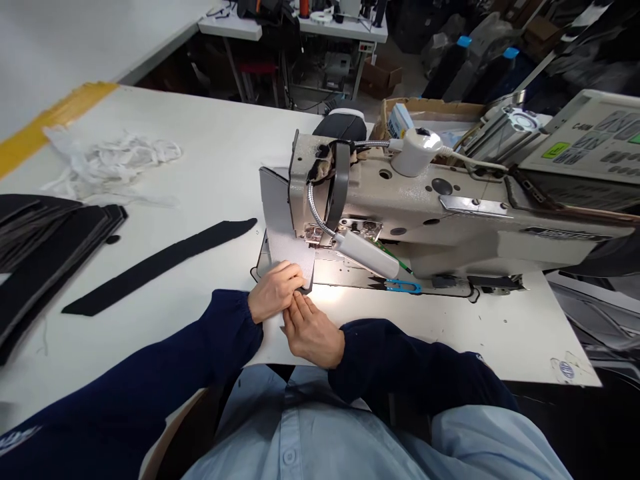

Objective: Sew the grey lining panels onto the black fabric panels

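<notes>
Beige industrial sewing machine (425,200) at 1 o'clock | long black fabric strip (160,263) at 10, untouched | grey fabric piece (289,250) at 12, under the machine head, no seam visible | my left hand (274,290) grips its near edge | my right hand (313,330) lies flat, fingertips pressing its corner

White table (200,153) is stretching wide, yellow strip (50,123) running along it; second table (300,28) standing behind, cardboard box (383,77) sitting on the floor (407,83).

Navy elastic-cuffed sleeves (150,373) top a pale-blue buttoned shirt (310,433)
</notes>
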{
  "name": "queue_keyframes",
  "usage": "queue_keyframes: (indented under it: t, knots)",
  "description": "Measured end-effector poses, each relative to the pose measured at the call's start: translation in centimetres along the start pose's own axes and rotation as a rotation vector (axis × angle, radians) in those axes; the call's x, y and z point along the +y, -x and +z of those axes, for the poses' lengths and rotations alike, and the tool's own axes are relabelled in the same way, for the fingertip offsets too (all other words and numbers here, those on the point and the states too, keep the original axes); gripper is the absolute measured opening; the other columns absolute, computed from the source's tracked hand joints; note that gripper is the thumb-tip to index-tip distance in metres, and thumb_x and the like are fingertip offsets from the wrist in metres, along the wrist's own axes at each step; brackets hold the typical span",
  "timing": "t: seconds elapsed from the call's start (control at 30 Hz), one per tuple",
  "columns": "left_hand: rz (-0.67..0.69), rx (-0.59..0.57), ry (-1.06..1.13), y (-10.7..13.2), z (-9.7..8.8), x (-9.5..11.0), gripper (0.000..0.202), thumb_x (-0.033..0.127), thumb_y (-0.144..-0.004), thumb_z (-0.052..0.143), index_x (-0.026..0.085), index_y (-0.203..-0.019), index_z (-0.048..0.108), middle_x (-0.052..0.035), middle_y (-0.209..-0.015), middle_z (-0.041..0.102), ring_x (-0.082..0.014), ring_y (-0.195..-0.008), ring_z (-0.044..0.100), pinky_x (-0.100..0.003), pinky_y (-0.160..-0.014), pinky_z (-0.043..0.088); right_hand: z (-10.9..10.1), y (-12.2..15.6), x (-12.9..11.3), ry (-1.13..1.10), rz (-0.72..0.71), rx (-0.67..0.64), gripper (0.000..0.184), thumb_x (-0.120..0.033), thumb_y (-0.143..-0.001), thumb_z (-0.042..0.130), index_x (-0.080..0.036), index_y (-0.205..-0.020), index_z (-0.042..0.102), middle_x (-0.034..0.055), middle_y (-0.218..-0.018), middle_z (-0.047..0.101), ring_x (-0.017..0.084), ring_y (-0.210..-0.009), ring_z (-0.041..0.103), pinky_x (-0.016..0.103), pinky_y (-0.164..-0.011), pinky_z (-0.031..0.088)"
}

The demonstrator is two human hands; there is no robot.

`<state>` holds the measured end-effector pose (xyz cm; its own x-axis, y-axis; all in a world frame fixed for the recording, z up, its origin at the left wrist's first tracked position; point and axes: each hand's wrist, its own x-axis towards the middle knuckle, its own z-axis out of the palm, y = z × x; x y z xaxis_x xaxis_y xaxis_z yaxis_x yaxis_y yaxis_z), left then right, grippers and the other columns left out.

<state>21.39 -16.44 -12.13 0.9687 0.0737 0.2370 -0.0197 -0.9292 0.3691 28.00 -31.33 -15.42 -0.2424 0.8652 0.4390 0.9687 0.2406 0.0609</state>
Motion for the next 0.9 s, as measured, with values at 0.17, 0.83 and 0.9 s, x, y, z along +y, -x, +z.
queue_keyframes:
  t: [0.17,0.83,0.9]
  knots:
    - [0.034,0.027,-0.036,-1.1,0.6,-1.3,0.029,0.001,-0.084,0.041,0.015,-0.080,0.066,-0.0051,-0.084,0.058,-0.0164,-0.082,0.048,-0.026,-0.077,0.045,0.7,-0.4,1.2,0.039,0.017,0.017,0.032,-0.012,-0.096,0.040,0.007,-0.111,0.062,0.0298,-0.107,0.068,0.035,-0.107,0.065,0.051,-0.088,0.057]
    - [0.087,0.138,-0.157,-5.2,0.4,-6.5,0.026,0.008,-0.085,0.048,0.014,-0.086,0.073,-0.0064,-0.094,0.072,-0.0191,-0.091,0.062,-0.032,-0.090,0.050,2.3,-3.4,5.4,-0.130,0.201,-0.181,0.052,-0.035,-0.099,0.041,0.007,-0.129,0.051,0.0351,-0.133,0.049,0.037,-0.133,0.042,0.057,-0.109,0.036]
    - [0.047,0.158,-0.148,-5.7,0.3,-6.6,0.028,0.005,-0.083,0.046,0.015,-0.084,0.073,-0.0063,-0.091,0.072,-0.0190,-0.091,0.063,-0.032,-0.090,0.050,2.2,-3.5,5.4,-0.149,0.211,-0.189,0.054,-0.036,-0.098,0.043,0.007,-0.129,0.050,0.0358,-0.135,0.046,0.038,-0.135,0.039,0.058,-0.110,0.034]
